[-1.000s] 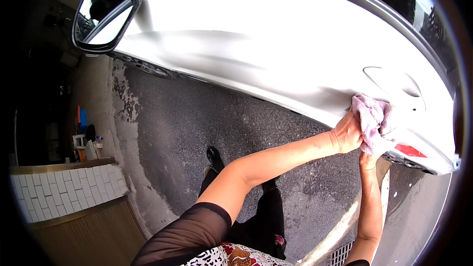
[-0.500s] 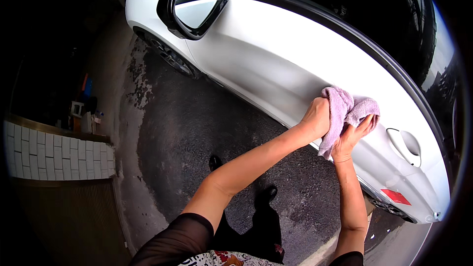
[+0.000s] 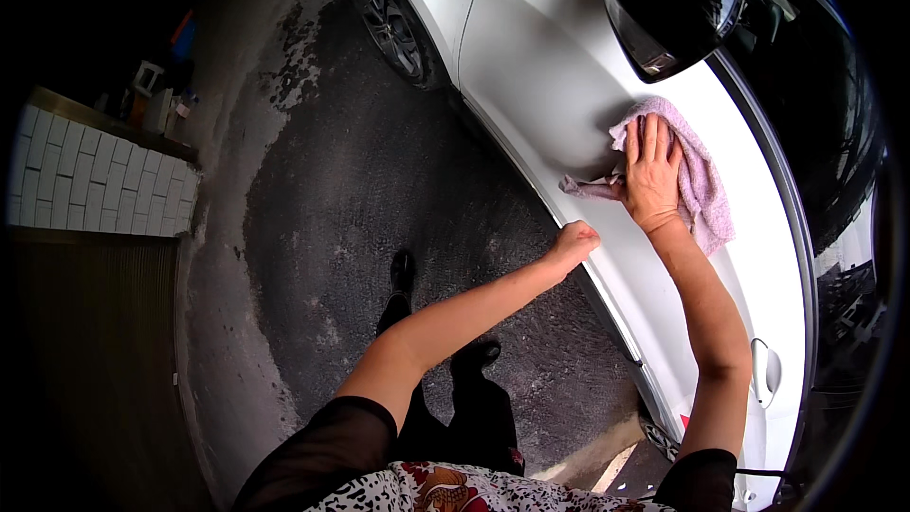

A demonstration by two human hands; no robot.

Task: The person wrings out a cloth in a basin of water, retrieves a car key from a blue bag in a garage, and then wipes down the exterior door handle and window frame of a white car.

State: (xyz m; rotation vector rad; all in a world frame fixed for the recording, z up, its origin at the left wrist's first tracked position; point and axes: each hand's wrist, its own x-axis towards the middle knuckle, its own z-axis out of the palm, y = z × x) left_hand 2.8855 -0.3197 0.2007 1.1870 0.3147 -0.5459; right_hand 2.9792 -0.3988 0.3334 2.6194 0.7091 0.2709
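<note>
A pink-purple towel (image 3: 703, 171) lies spread against the white car door (image 3: 531, 57). My right hand (image 3: 651, 175) presses on the towel with fingers extended, holding it to the panel below the side mirror. A narrow end of the towel sticks out to the left, by my thumb. Lower and to the left, my left hand (image 3: 574, 245) is closed in a loose fist near the door's lower edge. No towel shows in it, and I cannot tell whether it touches the car.
The black side mirror (image 3: 673, 9) juts out above my right hand. A door handle (image 3: 766, 373) is at the right, and the front wheel (image 3: 387, 24) is at the upper left. Dark asphalt (image 3: 379, 171) lies underfoot. A white brick wall (image 3: 100, 175) stands at the left.
My left hand has come off the towel and moved down and left. My right hand has carried the towel forward along the door toward the mirror, and the towel is now spread flatter.
</note>
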